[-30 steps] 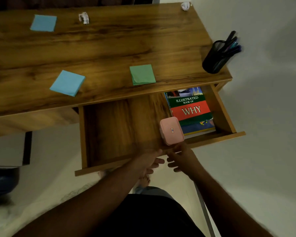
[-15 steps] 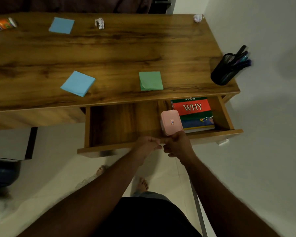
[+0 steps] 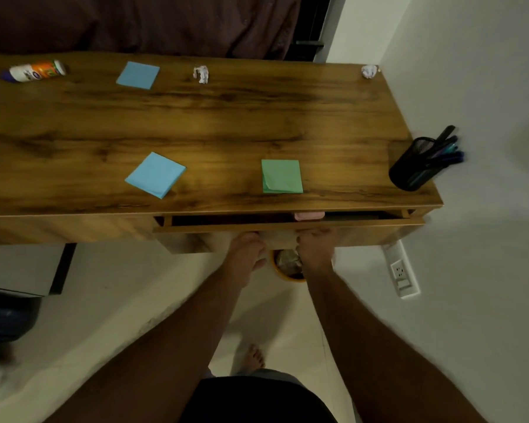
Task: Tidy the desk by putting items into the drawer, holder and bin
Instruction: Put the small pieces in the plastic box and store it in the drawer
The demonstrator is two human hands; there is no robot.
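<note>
The desk drawer (image 3: pixel 287 229) is almost closed, with only a narrow dark gap left under the desktop (image 3: pixel 226 123). A sliver of the pink box (image 3: pixel 309 215) shows in that gap. My left hand (image 3: pixel 247 253) and my right hand (image 3: pixel 315 248) are side by side against the lower edge of the drawer front, fingers curled onto it and their tips hidden. On the desktop lie two blue sticky pads (image 3: pixel 155 174) (image 3: pixel 138 75), a green sticky pad (image 3: pixel 282 176) and two crumpled paper balls (image 3: pixel 201 74) (image 3: pixel 369 71).
A black mesh pen holder (image 3: pixel 416 166) full of pens stands at the desk's right front corner. A glue bottle (image 3: pixel 37 71) lies at the far left. An orange-rimmed bin (image 3: pixel 287 267) sits on the floor under the drawer. A wall socket (image 3: pixel 400 271) is at the right.
The drawer has slid in from wide open to nearly closed, both hands moving forward with its front. The book is now hidden and the pink box is nearly covered.
</note>
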